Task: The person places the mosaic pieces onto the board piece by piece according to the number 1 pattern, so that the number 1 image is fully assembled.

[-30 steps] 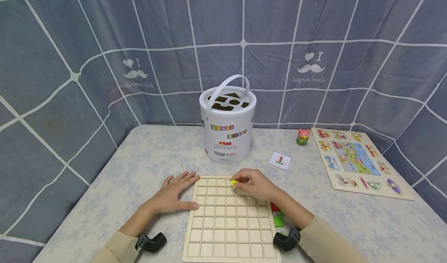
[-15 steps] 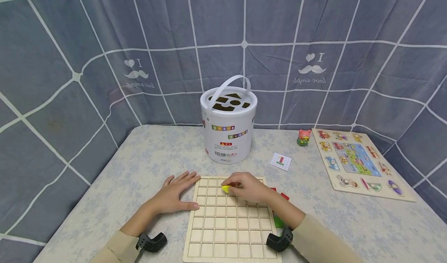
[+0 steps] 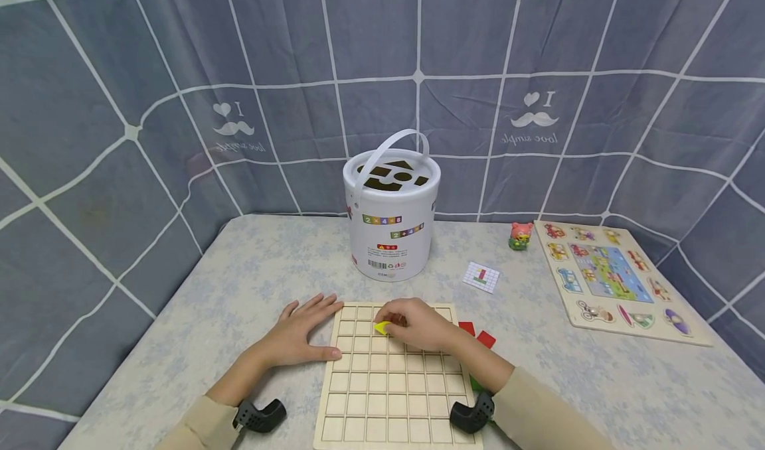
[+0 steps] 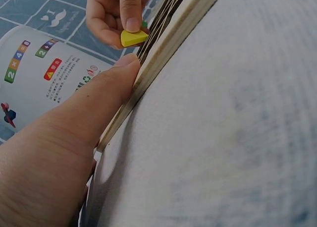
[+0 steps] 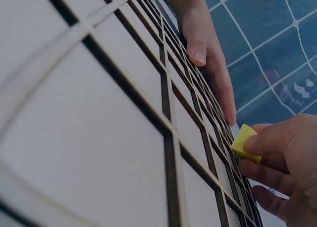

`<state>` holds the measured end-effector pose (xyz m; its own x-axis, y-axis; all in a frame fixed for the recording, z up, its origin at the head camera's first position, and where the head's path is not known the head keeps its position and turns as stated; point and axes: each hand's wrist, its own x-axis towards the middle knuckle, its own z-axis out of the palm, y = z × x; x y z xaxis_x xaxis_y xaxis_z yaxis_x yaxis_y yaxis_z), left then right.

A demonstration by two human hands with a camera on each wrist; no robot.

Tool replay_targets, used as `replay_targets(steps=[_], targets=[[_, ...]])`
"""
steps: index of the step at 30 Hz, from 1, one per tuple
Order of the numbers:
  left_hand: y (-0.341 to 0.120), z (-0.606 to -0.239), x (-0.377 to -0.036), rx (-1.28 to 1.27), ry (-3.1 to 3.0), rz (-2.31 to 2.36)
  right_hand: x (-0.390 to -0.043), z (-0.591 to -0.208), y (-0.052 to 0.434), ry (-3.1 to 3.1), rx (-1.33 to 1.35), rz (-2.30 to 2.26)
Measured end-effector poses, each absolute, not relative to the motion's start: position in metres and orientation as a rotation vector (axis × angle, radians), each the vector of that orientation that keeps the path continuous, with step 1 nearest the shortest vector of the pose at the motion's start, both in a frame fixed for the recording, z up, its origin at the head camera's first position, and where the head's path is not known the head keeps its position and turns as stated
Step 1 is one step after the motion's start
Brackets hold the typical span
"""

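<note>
A pale wooden grid board (image 3: 391, 397) lies on the table in front of me. My right hand (image 3: 418, 325) pinches a small yellow piece (image 3: 382, 328) just above the board's far rows; the same yellow piece (image 4: 132, 37) (image 5: 245, 142) shows between thumb and finger in both wrist views. Flat on the table, my left hand (image 3: 301, 334) has its fingers spread, and its thumb (image 4: 99, 95) presses against the board's left edge (image 4: 163, 58).
A white bucket (image 3: 391, 218) with shape slots and a handle stands behind the board. Red pieces (image 3: 478, 334) and a green one lie right of the board. A small card (image 3: 481, 276), a pink figurine (image 3: 520, 235) and a picture puzzle board (image 3: 609, 277) sit further right.
My right hand has carried the yellow piece leftward and slightly nearer over the board's far rows, uncovering the red pieces beside the board. The left hand has stayed put.
</note>
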<state>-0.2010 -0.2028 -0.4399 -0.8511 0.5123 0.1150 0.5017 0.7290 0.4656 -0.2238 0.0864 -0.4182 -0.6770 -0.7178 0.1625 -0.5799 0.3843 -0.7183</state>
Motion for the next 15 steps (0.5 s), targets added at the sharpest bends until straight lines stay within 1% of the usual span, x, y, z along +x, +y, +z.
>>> replay_targets(steps=[9,15], targets=[[-0.2036,-0.4397,-0.2010,0.847,2.899,0.780,-0.2253,-0.4192,0.0830,2.484,-1.233,-1.142],[-0.2035,-0.4396,-0.2009,0.852,2.891,0.784,-0.2242,-0.4213,0.0811,2.554,-1.341,-1.094]])
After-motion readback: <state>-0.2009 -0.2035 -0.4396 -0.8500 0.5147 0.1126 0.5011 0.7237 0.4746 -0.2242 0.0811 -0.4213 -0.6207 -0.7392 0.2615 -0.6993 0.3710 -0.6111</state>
